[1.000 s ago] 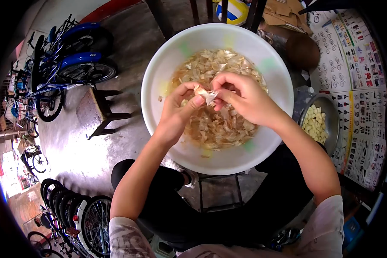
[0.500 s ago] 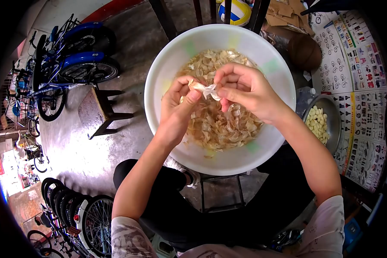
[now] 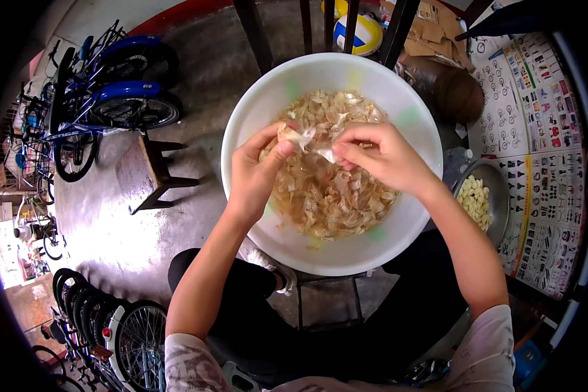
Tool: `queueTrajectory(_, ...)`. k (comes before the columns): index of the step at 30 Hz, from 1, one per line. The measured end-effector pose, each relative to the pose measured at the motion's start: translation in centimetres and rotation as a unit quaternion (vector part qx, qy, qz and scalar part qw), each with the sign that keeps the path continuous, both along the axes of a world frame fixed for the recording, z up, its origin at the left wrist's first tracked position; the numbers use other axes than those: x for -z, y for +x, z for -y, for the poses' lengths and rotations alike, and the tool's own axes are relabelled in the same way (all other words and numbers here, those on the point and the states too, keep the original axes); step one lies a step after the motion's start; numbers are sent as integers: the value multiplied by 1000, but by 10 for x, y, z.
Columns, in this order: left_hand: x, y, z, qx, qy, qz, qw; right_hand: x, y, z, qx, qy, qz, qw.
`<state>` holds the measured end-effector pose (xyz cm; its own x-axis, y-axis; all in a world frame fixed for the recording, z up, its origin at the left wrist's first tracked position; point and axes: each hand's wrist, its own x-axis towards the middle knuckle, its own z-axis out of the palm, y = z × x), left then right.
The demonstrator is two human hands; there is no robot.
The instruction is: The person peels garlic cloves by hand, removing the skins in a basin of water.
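Note:
Above a large white plastic basin (image 3: 408, 196), my left hand (image 3: 258, 173) pinches a pale garlic clove (image 3: 287, 134) with loose papery skin between thumb and fingers. My right hand (image 3: 382, 157), fingers closed in a pinch, grips a strip of white garlic skin (image 3: 326, 154) just to the right of it. Beneath both hands, water in the basin is covered with brown and tan garlic skins (image 3: 340, 202). Whether the skin strip is still attached to the clove I cannot tell.
A metal bowl (image 3: 500, 209) of peeled garlic cloves (image 3: 473, 201) stands right of the basin. Dark chair slats (image 3: 305, 26) and a volleyball (image 3: 366, 36) are beyond it. A wooden stool (image 3: 140, 173) and bicycles (image 3: 124, 108) stand left; a printed sheet (image 3: 542, 137) lies right.
My hands have drawn slightly apart, and the white skin is stretched out between them. The view has shifted a little, so the basin appears lower.

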<state>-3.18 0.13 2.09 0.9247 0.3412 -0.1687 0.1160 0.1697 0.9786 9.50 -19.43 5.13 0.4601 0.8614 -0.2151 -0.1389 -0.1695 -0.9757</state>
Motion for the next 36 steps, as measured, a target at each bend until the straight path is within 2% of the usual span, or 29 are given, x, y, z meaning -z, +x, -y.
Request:
queueTrajectory(1,-2,0,0,10,23,-2,1000,8,0,1,3,-30,188,982)
queueTrajectory(2,-4,-1,0,10,22,0,1000,15,-1,2,5,-60,367,928)
queueTrajectory(3,-7,-1,0,43,22,-5,999,18,-5,2,9,-60,442,895)
queueTrajectory(4,-8,-2,0,76,22,-11,997,17,-6,1,7,-61,443,894)
queueTrajectory(6,-8,-2,-1,92,27,3,995,12,-9,-3,-1,-91,369,925)
queueTrajectory(7,-12,-1,-1,110,33,-4,993,13,-9,-3,-1,-80,403,912)
queueTrajectory(11,-12,0,-1,143,9,-6,990,6,-11,-7,19,-54,380,923)
queueTrajectory(13,-12,0,-1,142,20,-5,990,10,-13,-12,109,58,298,947)
queueTrajectory(14,-12,1,0,141,28,-3,990,9,-14,-14,110,58,298,947)
queueTrajectory(16,-14,2,1,137,2,0,991,5,-15,-14,144,55,186,971)
queueTrajectory(19,-8,2,0,128,-17,-5,992,4,-9,-11,161,102,162,968)
queueTrajectory(20,-6,1,0,125,-8,-14,992,4,-8,-10,160,103,161,968)
queueTrajectory(22,-7,1,0,127,16,-20,992,2,-9,-5,83,24,100,991)
queueTrajectory(26,-11,1,4,125,60,-30,990,2,-14,-8,62,18,81,995)
queueTrajectory(36,-8,1,3,135,124,-45,982,9,-24,-12,119,-12,135,984)
